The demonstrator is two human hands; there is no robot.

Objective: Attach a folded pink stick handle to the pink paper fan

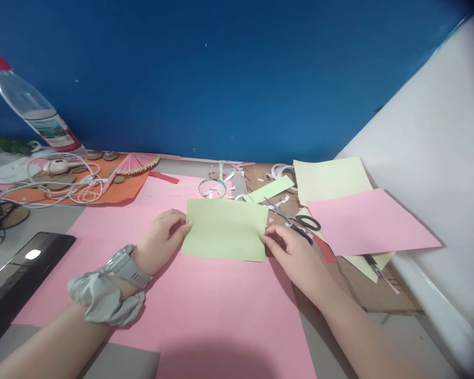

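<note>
A light green sheet of paper [225, 229] is stretched between my two hands over the pink paper [221, 310] that covers the table. My left hand [164, 237] pinches its left edge between thumb and fingers. At the opposite edge, my right hand [290, 250] grips the sheet the same way. A grey watch and a scrunchie sit on my left wrist. Just beyond my right hand lie the scissors [294, 215] with black handles, and behind the sheet is a roll of clear tape [212, 188].
Pink paper [373, 223] and pale yellow paper [332, 179] lie at right, with a craft knife [373, 261] below. A bottle [43, 116], white cables [82, 179], a pink folded fan [136, 164] and a black device [19, 284] are at left. A blue wall [221, 79] stands behind.
</note>
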